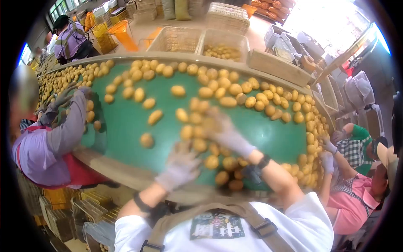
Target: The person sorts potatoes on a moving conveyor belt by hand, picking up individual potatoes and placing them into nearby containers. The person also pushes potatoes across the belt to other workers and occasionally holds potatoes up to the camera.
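Observation:
Potatoes [177, 91] lie scattered over a green sorting surface [268, 140]. My left hand [179, 167], in a pale glove, rests low over the surface with its fingers spread, beside a potato [199, 145] near its fingertips. Further forward and to the right, my gloved right hand [230, 135] reaches into a cluster of potatoes. Its fingers are smeared by motion and overlap a darker potato [211, 124]; I cannot tell whether they grip it. More potatoes [229, 163] lie below my right wrist, close to my body.
At the left, a person in a purple top [44, 147] handles potatoes. A person in pink [352, 201] and one in green [357, 140] work at the right end. Beyond the wooden rim stand a crate holding potatoes [221, 51] and another crate [174, 38].

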Demonstrator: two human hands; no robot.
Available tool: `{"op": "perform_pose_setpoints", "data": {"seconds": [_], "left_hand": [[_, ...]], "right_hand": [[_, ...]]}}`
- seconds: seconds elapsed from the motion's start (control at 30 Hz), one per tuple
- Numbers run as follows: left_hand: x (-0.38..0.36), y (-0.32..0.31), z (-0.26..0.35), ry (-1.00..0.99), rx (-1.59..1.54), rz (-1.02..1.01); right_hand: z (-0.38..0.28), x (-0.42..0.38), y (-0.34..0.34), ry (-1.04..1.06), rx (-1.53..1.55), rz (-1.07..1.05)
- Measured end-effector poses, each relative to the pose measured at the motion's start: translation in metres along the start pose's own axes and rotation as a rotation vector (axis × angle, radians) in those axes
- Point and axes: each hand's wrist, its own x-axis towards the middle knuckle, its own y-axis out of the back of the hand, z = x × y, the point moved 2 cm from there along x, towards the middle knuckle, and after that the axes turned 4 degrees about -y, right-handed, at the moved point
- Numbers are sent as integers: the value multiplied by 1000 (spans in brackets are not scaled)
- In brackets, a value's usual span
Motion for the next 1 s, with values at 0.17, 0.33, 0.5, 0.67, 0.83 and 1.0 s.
{"op": "perform_pose_setpoints", "data": {"seconds": [0.17,0.33,0.5,0.67,0.83,1.0], "left_hand": [[-72,43,-79,455,436,75],[-156,73,-85,877,479,148],[-112,63,-40,708,113,402],[-33,51,3,466,-709,421],[-1,56,13,430,-1171,482],[-12,74,19,534,-1009,434]], "right_hand": [[-51,15,44,-73,111,-397],[74,41,120,-74,-799,234],[88,8,112,-142,-492,40],[11,-5,73,-410,988,-94],[-96,-27,30,-32,516,-212],[-125,-39,-3,459,-66,-45]]}}
